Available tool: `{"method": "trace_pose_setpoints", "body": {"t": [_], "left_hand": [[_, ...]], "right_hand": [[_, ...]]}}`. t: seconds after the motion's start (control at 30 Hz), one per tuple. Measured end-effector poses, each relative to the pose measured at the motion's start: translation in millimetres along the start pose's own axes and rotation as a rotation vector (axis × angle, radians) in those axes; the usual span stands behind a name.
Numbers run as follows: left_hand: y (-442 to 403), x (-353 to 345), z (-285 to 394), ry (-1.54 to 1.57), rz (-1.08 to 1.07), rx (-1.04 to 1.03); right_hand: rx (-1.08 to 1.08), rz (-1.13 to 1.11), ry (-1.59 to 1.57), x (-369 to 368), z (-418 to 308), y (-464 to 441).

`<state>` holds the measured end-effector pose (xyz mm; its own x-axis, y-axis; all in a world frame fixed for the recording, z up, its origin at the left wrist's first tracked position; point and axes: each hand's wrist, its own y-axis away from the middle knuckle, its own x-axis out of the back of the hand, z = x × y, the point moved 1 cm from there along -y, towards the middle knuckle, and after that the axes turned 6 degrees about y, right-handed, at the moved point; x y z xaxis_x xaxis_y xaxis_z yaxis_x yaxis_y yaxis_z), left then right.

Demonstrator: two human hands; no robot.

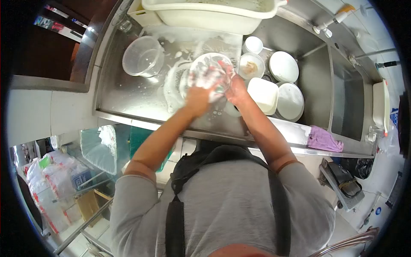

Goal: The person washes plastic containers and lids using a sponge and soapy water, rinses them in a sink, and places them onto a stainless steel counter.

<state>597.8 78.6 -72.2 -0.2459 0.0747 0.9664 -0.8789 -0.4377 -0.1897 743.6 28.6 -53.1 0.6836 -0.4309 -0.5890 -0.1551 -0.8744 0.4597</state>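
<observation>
Over the steel counter, a round white dish [208, 56] covered in suds is between my hands. My right hand [234, 89] is closed on the right side of the dish. Across the front of it, my left hand [199, 97] is smeared by motion and coated with foam. Whether my left fingers hold anything is hidden. A ring of foam [171, 88] lies on the counter just left of the dish. Close to my right hand are a white bowl with brown residue [249, 67] and a squarish white container [263, 96].
A clear plastic tub [143, 58] stands on the left of the counter. A large cream basin [205, 19] sits at the back. White round containers [284, 67] stand in the sink on the right. A purple cloth [325, 138] hangs over the front edge.
</observation>
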Motion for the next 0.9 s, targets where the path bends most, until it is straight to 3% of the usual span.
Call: {"method": "trace_pose_setpoints", "body": {"t": [0.03,0.07,0.13,0.17,0.2,0.23,0.3,0.37,0.43,0.47,0.53,0.57,0.63,0.67,0.73,0.77,0.83,0.9], "left_hand": [[-4.6,9.3,-12.6,-0.119,-0.147,0.127],[-17.9,13.1,-32.3,0.289,-0.264,0.452],[-36.1,4.7,-36.2,0.698,-0.367,0.776],[-43.2,-1.7,-22.3,0.301,-0.103,0.564],[-47.8,-5.7,-12.0,-0.096,0.153,0.342],[-49.4,-5.6,-10.3,-0.102,0.150,0.355],[-50.0,-1.4,-4.3,-0.026,0.149,0.361],[-52.0,1.1,-0.7,0.004,0.080,0.434],[-52.8,3.1,1.9,0.050,0.135,0.448],[-52.5,4.1,2.6,0.042,0.129,0.465],[-53.1,6.1,4.4,0.129,0.161,0.464],[-54.9,7.3,3.9,0.122,0.161,0.475],[-54.0,8.3,4.7,0.107,0.182,0.462],[-53.8,7.5,6.0,0.106,0.181,0.472],[-53.6,6.8,6.9,0.130,0.180,0.518],[-53.4,7.4,6.9,0.128,0.186,0.519],[-54.4,7.7,6.4,0.042,0.275,0.518],[-53.1,5.3,4.7,0.040,0.279,0.523]], "right_hand": [[-0.002,0.004,-0.002,7.1,0.5,-2.6],[-0.030,-0.083,0.009,13.9,5.7,-6.5],[-0.141,-0.171,0.030,12.8,-0.7,-3.5],[-0.146,-0.175,0.033,18.8,-14.4,-2.2],[-0.132,-0.032,0.302,20.6,-41.6,4.7],[-0.114,0.108,0.567,30.8,-61.1,6.5],[0.040,0.095,0.834,106.0,-90.6,-33.4],[0.396,0.414,1.216,213.1,-84.3,-106.4],[0.498,0.704,1.885,254.7,-77.6,-127.0],[0.498,0.681,1.883,274.7,-72.4,-140.0],[0.057,0.637,1.887,301.2,-64.5,-161.4],[0.061,0.623,1.889,304.1,-62.1,-169.8],[-0.023,0.587,1.487,296.0,-61.9,-172.3],[-0.025,0.578,1.492,290.4,-66.5,-169.4],[0.253,0.462,1.475,265.2,-87.8,-149.1],[0.541,0.509,1.596,260.1,-102.0,-136.8],[0.554,0.534,1.514,252.8,-138.4,-105.0],[0.296,0.415,1.111,227.4,-178.1,-54.3]]}}
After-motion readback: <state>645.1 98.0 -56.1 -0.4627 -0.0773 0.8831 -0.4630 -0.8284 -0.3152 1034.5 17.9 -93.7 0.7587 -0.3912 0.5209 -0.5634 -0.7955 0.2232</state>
